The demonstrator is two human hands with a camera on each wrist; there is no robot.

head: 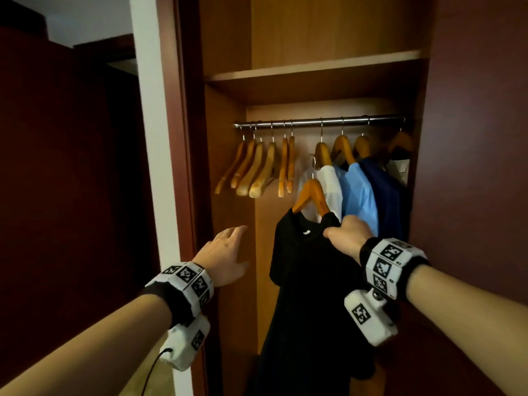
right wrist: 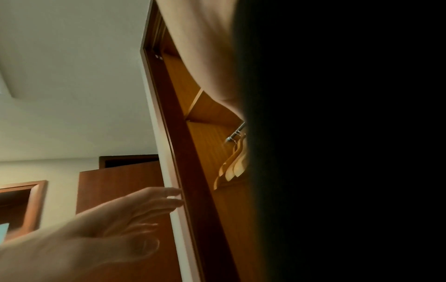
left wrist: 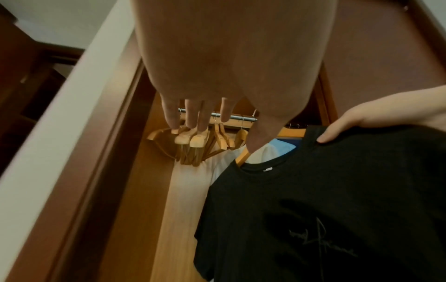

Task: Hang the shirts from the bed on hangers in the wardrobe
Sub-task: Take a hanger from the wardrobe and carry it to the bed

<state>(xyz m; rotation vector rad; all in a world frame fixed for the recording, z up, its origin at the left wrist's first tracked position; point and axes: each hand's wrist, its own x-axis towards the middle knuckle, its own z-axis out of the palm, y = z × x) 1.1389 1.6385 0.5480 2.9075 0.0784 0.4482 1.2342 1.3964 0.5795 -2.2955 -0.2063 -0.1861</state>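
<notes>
A black T-shirt hangs on a wooden hanger in front of the open wardrobe, below the metal rail. My right hand grips the shirt's right shoulder over the hanger's end. The hanger's hook is below the rail, not on it. My left hand is open, fingers straight, held in the air left of the shirt and touching nothing. The left wrist view shows the black T-shirt and the straight fingers. Black cloth fills most of the right wrist view.
Several bare wooden hangers crowd the rail's left half. White, light blue and dark blue shirts hang on the right half. A shelf sits above the rail. The wardrobe frame stands at left, a dark red door panel at right.
</notes>
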